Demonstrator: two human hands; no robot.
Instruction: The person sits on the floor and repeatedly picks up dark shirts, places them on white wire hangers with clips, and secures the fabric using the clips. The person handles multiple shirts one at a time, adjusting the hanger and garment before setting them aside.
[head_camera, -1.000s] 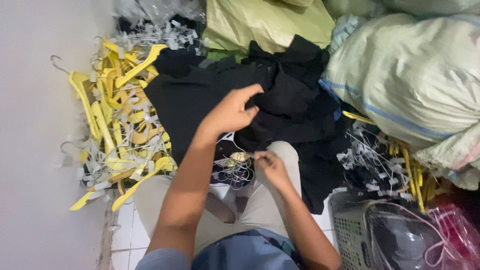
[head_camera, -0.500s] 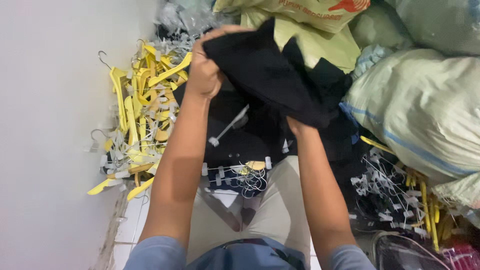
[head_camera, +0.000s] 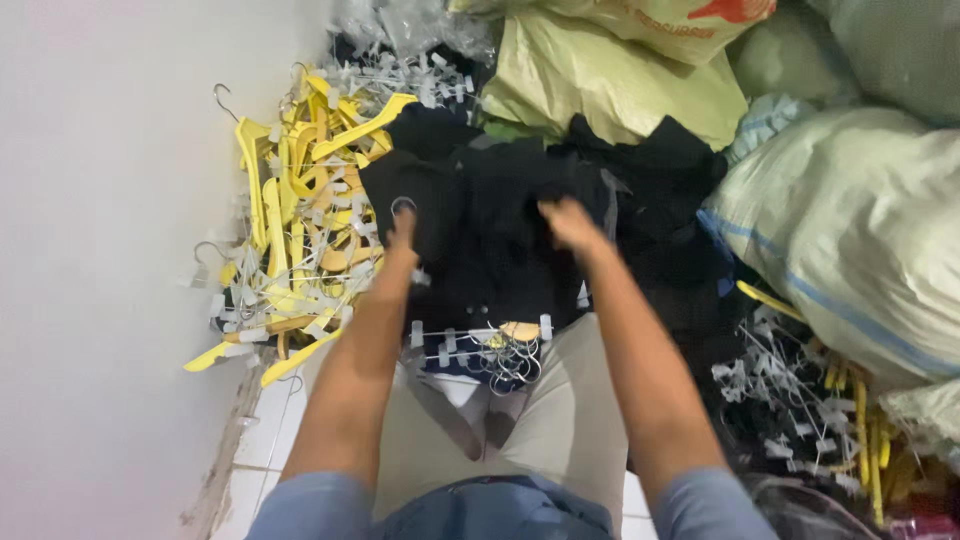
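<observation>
1. White wall (head_camera: 100, 250) at nine o'clock; stuffed sacks (head_camera: 850, 230) from twelve to three.
2. Yellow hangers (head_camera: 300, 230), heaped at ten o'clock beside the wall.
3. Black garment (head_camera: 490, 250), centre, spread over our knees (head_camera: 560, 420).
4. Our left hand (head_camera: 402, 232) pinches its left edge; our right hand (head_camera: 568, 224) grips the top, fingers closed in cloth.
5. Clip hangers (head_camera: 490, 350), at six o'clock under the hem.
6. Handling, as we judge: keep both grips level so the cloth hangs flat.

Our left hand (head_camera: 402, 232) and right hand (head_camera: 567, 222) blurred, fingertips sunk in the black garment (head_camera: 490, 240), grip unreadable, sacks (head_camera: 860, 250) right of them cropped.
</observation>
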